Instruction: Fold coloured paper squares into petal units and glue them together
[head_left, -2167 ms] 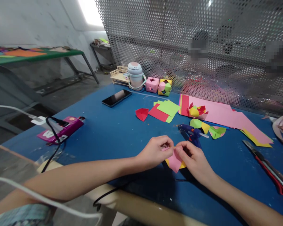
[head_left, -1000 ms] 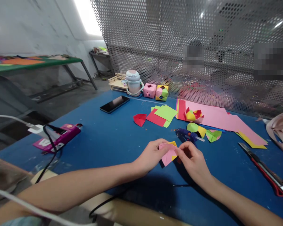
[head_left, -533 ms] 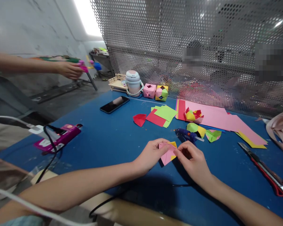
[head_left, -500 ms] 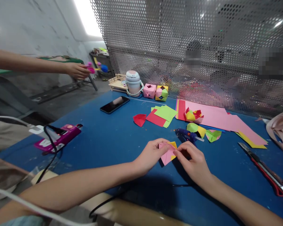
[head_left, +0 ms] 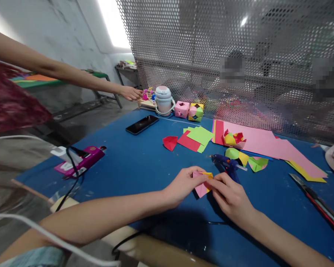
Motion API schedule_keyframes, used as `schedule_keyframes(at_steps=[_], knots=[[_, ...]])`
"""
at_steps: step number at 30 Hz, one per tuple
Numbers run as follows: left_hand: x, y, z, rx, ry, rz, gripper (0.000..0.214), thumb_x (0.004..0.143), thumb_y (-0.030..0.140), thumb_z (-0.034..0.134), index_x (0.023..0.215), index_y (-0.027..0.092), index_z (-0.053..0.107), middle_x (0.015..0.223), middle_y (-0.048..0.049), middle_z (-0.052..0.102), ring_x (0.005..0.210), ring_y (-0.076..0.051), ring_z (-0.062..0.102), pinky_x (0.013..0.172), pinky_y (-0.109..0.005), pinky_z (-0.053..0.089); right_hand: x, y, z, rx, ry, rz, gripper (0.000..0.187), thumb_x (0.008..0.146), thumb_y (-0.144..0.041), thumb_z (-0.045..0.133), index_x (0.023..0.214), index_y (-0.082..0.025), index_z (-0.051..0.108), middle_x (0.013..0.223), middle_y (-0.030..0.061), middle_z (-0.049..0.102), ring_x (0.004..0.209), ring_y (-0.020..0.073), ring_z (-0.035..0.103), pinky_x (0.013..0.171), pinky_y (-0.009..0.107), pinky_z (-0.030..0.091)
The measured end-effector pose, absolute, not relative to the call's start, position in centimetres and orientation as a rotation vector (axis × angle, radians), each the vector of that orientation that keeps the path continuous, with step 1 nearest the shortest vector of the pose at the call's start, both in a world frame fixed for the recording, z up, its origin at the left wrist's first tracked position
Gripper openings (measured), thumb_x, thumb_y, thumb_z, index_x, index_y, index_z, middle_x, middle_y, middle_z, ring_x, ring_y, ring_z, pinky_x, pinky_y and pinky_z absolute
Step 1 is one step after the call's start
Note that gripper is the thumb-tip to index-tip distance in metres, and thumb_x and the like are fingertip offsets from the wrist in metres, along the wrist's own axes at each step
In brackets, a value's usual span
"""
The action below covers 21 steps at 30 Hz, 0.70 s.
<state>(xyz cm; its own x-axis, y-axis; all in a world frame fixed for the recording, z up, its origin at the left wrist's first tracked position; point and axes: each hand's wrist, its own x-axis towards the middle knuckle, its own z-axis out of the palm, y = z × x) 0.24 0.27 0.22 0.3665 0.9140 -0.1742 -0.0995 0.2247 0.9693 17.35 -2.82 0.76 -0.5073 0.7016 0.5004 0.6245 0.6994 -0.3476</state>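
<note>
A small folded piece of pink and yellow paper (head_left: 202,189) is held between the two hands, low over the blue table (head_left: 133,163); whether the tabletop is touched by it cannot be told. Its left side is pinched between the thumb and fingers of the left hand (head_left: 185,185). Its upper right corner, where yellow is shown, is gripped by the bunched fingertips of the right hand (head_left: 232,194), so that the two hands are almost brought together.

Just beyond the right hand, a blue glue gun (head_left: 225,161) is laid with its nozzle turned leftward. Behind it, a green and yellow folded piece (head_left: 232,153) and a green folded piece (head_left: 258,164) are seen. Farther out, a red, yellow and pink paper bowl (head_left: 233,140) is set on pink sheets (head_left: 263,142). Well to the right of the right hand, a cutter (head_left: 308,193) is placed.

Beyond the left hand, a red folded piece (head_left: 170,142) is seen beside green and red sheets (head_left: 202,135). Much farther off and leftward, a phone (head_left: 142,125) is laid near a bottle (head_left: 164,104), and another person's hand (head_left: 130,93) is stretched toward small pink and blue items (head_left: 145,96).
</note>
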Motion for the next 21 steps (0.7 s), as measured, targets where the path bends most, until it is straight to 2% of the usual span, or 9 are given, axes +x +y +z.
schedule_keyframes(at_steps=[4,6,8,10,12,15,17,19,21], knots=[[0.2,0.3,0.2,1.07,0.94,0.863,0.021,0.069,0.03,0.064,0.082,0.014,0.061,0.075,-0.001,0.063,0.069,-0.013,0.057,0.067,-0.025,0.042,18.2,-3.4,2.2,-1.063,-2.297,0.177,0.025,0.088,-0.018,0.043,0.11,-0.018,0.056,0.094,0.009,0.058,0.083,0.0156,0.057,0.071,0.027,0.048],[0.1,0.4,0.2,1.071,0.955,0.856,0.023,0.069,0.032,0.064,0.083,0.014,0.061,0.078,-0.0028,0.065,0.072,-0.015,0.059,0.068,-0.026,0.043,19.1,-3.9,3.1,-1.078,-2.331,0.221,0.021,0.088,-0.019,0.043,0.104,-0.018,0.057,0.09,0.008,0.06,0.079,0.0149,0.058,0.069,0.026,0.047],[0.1,0.4,0.2,1.066,0.971,0.85,0.026,0.069,0.034,0.064,0.085,0.014,0.061,0.081,-0.0048,0.066,0.074,-0.016,0.06,0.068,-0.026,0.044,20.3,-4.3,3.8,-1.121,-2.424,0.268,0.02,0.09,-0.022,0.042,0.09,-0.018,0.061,0.076,0.0052,0.06,0.067,0.0133,0.056,0.061,0.024,0.044],[0.0,0.5,0.3,1.048,0.979,0.847,0.028,0.07,0.035,0.064,0.087,0.014,0.06,0.081,-0.0058,0.067,0.074,-0.017,0.061,0.067,-0.027,0.044,21.8,-4.5,4.0,-1.266,-2.487,0.236,0.03,0.091,-0.028,0.04,0.07,-0.019,0.06,0.062,0.0023,0.056,0.055,0.0121,0.052,0.052,0.024,0.039],[0.0,0.6,0.4,1.034,0.981,0.844,0.028,0.07,0.035,0.063,0.087,0.014,0.059,0.08,-0.0057,0.067,0.072,-0.016,0.061,0.066,-0.026,0.044,23.3,-4.3,3.6,-1.48,-2.438,0.168,0.034,0.09,-0.035,0.041,0.063,-0.02,0.056,0.059,0.0013,0.055,0.051,0.0124,0.051,0.05,0.025,0.037],[0.1,0.7,0.4,1.033,0.993,0.843,0.026,0.07,0.034,0.063,0.086,0.014,0.059,0.078,-0.0044,0.067,0.07,-0.016,0.061,0.065,-0.026,0.044,24.4,-3.0,2.4,-1.684,-2.225,0.104,0.026,0.084,-0.043,0.049,0.081,-0.019,0.059,0.074,0.004,0.061,0.066,0.0178,0.059,0.058,0.028,0.043],[0.1,0.8,0.2,1.048,0.999,0.841,0.026,0.07,0.034,0.063,0.086,0.014,0.059,0.077,-0.0038,0.066,0.07,-0.015,0.061,0.065,-0.025,0.044,24.2,-1.7,1.5,-1.701,-2.119,0.134,0.035,0.079,-0.046,0.055,0.1,-0.018,0.057,0.09,0.0073,0.063,0.081,0.022,0.06,0.066,0.032,0.046],[0.1,0.8,0.0,1.072,0.998,0.844,0.026,0.071,0.035,0.062,0.087,0.014,0.059,0.078,-0.0039,0.066,0.071,-0.015,0.06,0.065,-0.025,0.044,23.3,-0.6,0.8,-1.683,-2.072,0.256,0.038,0.078,-0.045,0.056,0.104,-0.018,0.057,0.096,0.008,0.063,0.084,0.0223,0.06,0.069,0.033,0.047],[0.1,0.9,-0.2,1.093,0.999,0.849,0.027,0.071,0.035,0.062,0.088,0.014,0.059,0.079,-0.004,0.065,0.072,-0.015,0.06,0.066,-0.025,0.044,22.1,0.3,0.2,-1.701,-2.018,0.375,0.036,0.078,-0.043,0.055,0.101,-0.016,0.06,0.092,0.0079,0.065,0.08,0.022,0.061,0.068,0.033,0.048]])
